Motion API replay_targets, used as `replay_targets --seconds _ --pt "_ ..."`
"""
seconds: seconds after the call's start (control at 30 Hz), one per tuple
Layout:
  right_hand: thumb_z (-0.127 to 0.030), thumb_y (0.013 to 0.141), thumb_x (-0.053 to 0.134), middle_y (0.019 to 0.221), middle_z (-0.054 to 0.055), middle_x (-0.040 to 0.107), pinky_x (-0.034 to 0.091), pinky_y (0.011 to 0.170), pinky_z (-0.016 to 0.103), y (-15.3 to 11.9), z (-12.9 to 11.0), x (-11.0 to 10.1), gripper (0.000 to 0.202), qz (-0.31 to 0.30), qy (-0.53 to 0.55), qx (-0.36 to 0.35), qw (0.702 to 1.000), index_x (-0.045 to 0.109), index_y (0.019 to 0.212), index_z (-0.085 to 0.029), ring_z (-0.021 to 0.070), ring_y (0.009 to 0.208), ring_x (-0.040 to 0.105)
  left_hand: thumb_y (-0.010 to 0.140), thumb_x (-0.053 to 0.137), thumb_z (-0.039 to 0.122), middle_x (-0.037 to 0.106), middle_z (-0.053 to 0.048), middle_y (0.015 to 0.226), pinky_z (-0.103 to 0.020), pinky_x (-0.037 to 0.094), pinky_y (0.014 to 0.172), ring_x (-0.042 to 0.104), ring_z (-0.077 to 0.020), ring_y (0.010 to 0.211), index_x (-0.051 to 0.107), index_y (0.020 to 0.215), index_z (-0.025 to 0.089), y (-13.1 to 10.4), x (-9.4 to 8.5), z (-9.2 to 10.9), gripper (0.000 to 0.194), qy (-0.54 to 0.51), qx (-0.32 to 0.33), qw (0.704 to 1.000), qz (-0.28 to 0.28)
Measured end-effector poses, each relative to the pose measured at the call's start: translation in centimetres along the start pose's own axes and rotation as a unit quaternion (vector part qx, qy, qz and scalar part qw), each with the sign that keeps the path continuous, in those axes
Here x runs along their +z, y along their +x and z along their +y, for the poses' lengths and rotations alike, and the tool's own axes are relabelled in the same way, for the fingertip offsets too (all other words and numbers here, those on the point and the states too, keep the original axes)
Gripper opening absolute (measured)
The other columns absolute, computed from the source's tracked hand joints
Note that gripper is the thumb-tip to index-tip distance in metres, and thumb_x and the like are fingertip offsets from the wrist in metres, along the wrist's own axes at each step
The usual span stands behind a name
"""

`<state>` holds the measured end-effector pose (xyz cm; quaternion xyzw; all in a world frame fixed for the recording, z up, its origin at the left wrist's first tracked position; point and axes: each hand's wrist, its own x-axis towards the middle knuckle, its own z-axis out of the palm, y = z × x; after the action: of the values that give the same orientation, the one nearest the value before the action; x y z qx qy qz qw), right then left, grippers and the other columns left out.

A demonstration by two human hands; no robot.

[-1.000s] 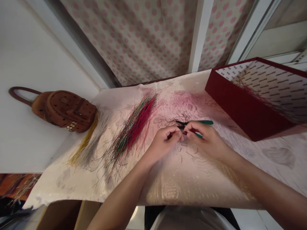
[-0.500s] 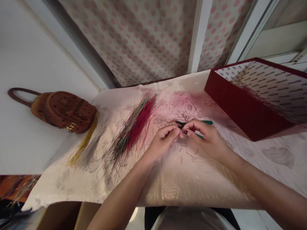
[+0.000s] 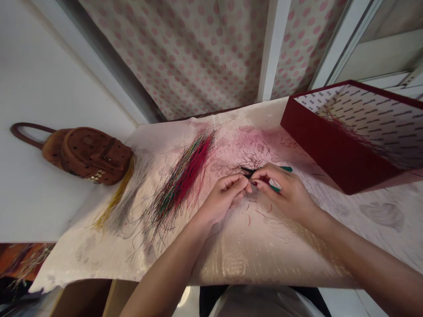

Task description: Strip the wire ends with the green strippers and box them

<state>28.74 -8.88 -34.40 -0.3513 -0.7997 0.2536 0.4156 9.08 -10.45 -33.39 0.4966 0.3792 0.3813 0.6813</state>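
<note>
My left hand and my right hand meet over the table, thumbs and forefingers pinched close together. A tiny dark red piece shows between the fingertips, too small to name. Under and behind my right hand lie scissors with green handles and dark blades, resting on the table. Many short cut strands are scattered just beyond the fingertips, and a few lie nearer me. To the left is a long bundle of thin red, green and dark strands.
A dark red box with a white printed lining stands at the right, with strands inside. A brown backpack leans at the left wall, beside yellow strands and grey strands. A pale cloth covers the table.
Both hands stay in almost the same place, with only slight finger movement. The view has shifted a little; the scissors, strands and box have not moved.
</note>
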Motion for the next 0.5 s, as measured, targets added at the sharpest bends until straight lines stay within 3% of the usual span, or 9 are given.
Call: replay_targets --seconds 0.23,0.33,0.43,0.5 --pt "-0.022 0.099 0.053 0.088 0.003 0.065 0.046 0.073 0.037 0.12 -0.13 -0.14 0.009 -0.004 0.008 0.007 1.0 0.06 0.095 -0.026 0.0212 0.081 0.061 0.093 0.063 0.052 0.021 0.01 0.053 -0.023 0.011 0.044 0.012 -0.006 0.045 0.058 0.079 0.016 -0.06 -0.05 0.04 0.038 0.007 -0.004 1.0 0.0" --pt "-0.02 0.097 0.055 0.085 0.002 0.064 0.044 0.071 0.034 0.2 -0.29 -0.13 0.01 -0.009 0.055 0.052 0.997 0.06 0.09 -0.024 0.019 0.079 0.059 0.096 0.06 0.049 0.022 0.009 0.054 -0.024 0.012 0.045 0.014 -0.0069 0.046 0.058 0.079 0.017 -0.04 -0.16 0.07 0.037 0.03 0.002 1.0 -0.003" --pt "-0.025 0.095 0.058 0.079 0.001 0.061 0.04 0.065 0.032 0.32 -0.16 -0.07 0.012 -0.032 0.164 0.129 0.978 0.062 0.085 -0.022 0.0166 0.072 0.054 0.098 0.057 0.044 0.036 0.006 0.06 -0.023 0.022 0.051 0.029 -0.0083 0.052 0.06 0.079 0.015 0.03 -0.28 0.15 0.035 0.123 0.049 0.991 0.004" --pt "-0.029 0.094 0.061 0.073 -0.001 0.057 0.036 0.06 0.03 0.42 0.03 -0.01 0.014 -0.06 0.266 0.188 0.943 0.063 0.082 -0.021 0.0145 0.064 0.047 0.099 0.056 0.039 0.049 0.001 0.069 -0.023 0.032 0.061 0.043 -0.0107 0.065 0.062 0.08 0.015 0.06 -0.31 0.18 0.032 0.198 0.096 0.975 0.007"
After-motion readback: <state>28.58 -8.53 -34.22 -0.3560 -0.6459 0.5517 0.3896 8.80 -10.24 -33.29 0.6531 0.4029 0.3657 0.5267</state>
